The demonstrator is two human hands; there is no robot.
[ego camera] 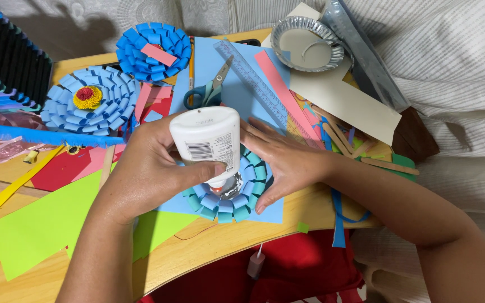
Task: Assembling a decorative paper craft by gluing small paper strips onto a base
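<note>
While the left hand (147,168) tips a white glue bottle (207,140) nozzle-down, its fingers clamped around the bottle's body, the right hand (284,163) lies flat with fingers spread apart against the right rim of a looped paper rosette (241,203) at the centre of the frame. The rosette sits on a blue sheet (270,212) on the wooden table (197,249), just below the bottle.

A hard squeeze would likely flood the middle, since the nozzle hangs right over the rosette's hollow centre; excess glue could soak the thin loops and flatten them. If the flat hand eases off, the ring might slide on the smooth sheet and the bead would land off-centre. Glue could also smear onto the fingers resting against the loops.

The rosette is a ring of folded strips in teal and pale blue, curled outward, open in the middle. A finished blue flower with a yellow and red heart (90,101) lies at the upper left, and scissors (209,87) rest above the bottle.
</note>
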